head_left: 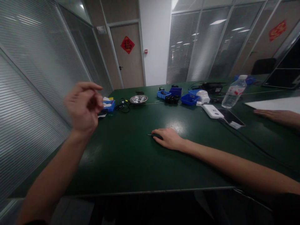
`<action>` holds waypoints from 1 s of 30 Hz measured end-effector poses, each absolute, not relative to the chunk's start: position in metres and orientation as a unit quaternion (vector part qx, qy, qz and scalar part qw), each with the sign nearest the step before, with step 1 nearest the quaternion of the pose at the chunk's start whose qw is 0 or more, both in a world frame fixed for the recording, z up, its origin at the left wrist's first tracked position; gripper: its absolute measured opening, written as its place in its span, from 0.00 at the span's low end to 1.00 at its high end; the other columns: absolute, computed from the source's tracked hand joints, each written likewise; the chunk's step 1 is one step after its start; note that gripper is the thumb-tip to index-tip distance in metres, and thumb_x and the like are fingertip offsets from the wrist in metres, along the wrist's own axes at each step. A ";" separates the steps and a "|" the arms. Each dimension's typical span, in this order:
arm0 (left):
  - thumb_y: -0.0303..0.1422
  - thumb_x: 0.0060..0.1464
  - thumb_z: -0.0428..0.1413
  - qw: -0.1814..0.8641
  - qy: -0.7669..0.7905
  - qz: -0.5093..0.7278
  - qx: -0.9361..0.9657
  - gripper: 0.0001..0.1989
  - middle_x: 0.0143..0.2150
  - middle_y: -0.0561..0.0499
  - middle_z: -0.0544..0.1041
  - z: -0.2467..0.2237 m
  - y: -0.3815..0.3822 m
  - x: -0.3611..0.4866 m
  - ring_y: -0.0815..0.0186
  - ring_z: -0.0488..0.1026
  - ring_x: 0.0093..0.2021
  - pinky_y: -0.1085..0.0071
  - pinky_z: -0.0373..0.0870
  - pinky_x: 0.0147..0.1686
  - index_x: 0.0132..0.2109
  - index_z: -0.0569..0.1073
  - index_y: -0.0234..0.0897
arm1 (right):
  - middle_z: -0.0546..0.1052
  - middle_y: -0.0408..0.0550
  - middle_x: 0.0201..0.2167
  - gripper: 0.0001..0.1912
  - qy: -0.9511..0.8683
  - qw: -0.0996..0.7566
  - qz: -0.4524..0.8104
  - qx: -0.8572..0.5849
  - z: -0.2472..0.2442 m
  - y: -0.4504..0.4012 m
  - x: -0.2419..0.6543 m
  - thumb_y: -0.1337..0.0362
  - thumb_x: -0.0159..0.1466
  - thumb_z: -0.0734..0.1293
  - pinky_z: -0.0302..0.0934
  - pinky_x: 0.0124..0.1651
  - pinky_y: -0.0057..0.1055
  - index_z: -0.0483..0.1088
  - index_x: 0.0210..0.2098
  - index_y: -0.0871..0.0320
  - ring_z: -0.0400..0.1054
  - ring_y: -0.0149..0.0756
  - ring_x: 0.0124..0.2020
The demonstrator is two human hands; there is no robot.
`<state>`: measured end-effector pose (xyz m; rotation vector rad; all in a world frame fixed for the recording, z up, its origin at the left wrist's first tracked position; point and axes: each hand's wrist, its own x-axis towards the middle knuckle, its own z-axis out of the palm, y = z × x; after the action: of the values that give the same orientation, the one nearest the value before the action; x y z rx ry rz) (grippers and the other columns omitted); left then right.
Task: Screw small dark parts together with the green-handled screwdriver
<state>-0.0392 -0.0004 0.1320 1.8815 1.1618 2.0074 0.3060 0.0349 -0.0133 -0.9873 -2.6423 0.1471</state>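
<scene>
My right hand (169,138) rests on the green table with its fingers closed over the dark handle of a small screwdriver (157,136). The screwdriver's thin metal shaft points left and lies low over the tabletop; part of the handle is hidden under my fingers. Raised above the table's left side, my left hand (82,106) is loosely curled. Its index finger reaches to the right, apart from the bent thumb and other fingers, and nothing shows in it. Behind it stands a blue tray (109,107) with white and yellow items, partly covered by the hand.
Toward the back are a round metal dish (138,99), blue bins (188,99), and black cylindrical parts (172,99). To the right are a white power bank (212,111), a phone (231,117) and a water bottle (234,92). Another person's hand (276,116) lies at the right edge.
</scene>
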 end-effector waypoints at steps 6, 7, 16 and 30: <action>0.33 0.61 0.54 -0.143 0.684 0.357 0.620 0.12 0.48 0.42 0.77 0.040 0.055 -0.127 0.55 0.74 0.47 0.62 0.70 0.47 0.48 0.77 0.34 | 0.80 0.51 0.49 0.20 -0.924 0.159 0.065 -0.341 -0.011 0.036 0.307 0.55 0.74 0.61 0.65 0.41 0.34 0.71 0.60 0.54 0.76 0.40 0.40; 0.34 0.61 0.55 -0.157 0.696 0.303 0.632 0.13 0.53 0.39 0.76 0.026 0.058 -0.146 0.51 0.72 0.52 0.59 0.69 0.52 0.49 0.77 0.33 | 0.80 0.51 0.49 0.20 -0.925 0.158 0.065 -0.341 -0.011 0.036 0.307 0.55 0.74 0.61 0.65 0.41 0.34 0.71 0.61 0.54 0.76 0.40 0.40; 0.27 0.55 0.63 -0.033 0.739 0.218 0.636 0.06 0.35 0.50 0.75 0.011 0.053 -0.196 0.65 0.70 0.36 0.74 0.66 0.38 0.39 0.74 0.29 | 0.80 0.52 0.49 0.21 -0.925 0.149 0.076 -0.341 -0.009 0.035 0.307 0.54 0.74 0.60 0.65 0.40 0.33 0.70 0.61 0.55 0.76 0.39 0.39; 0.40 0.63 0.60 0.290 0.429 0.262 0.814 0.19 0.50 0.45 0.80 -0.007 0.029 0.006 0.60 0.77 0.44 0.66 0.72 0.40 0.58 0.74 0.40 | 0.81 0.51 0.49 0.20 -0.924 0.155 0.059 -0.344 -0.010 0.036 0.306 0.55 0.73 0.61 0.64 0.41 0.33 0.71 0.60 0.53 0.76 0.41 0.41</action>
<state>0.0059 0.0290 -0.0073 2.1714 1.1455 0.6979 0.3061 0.0358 -0.0104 -0.9849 -2.6489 0.1686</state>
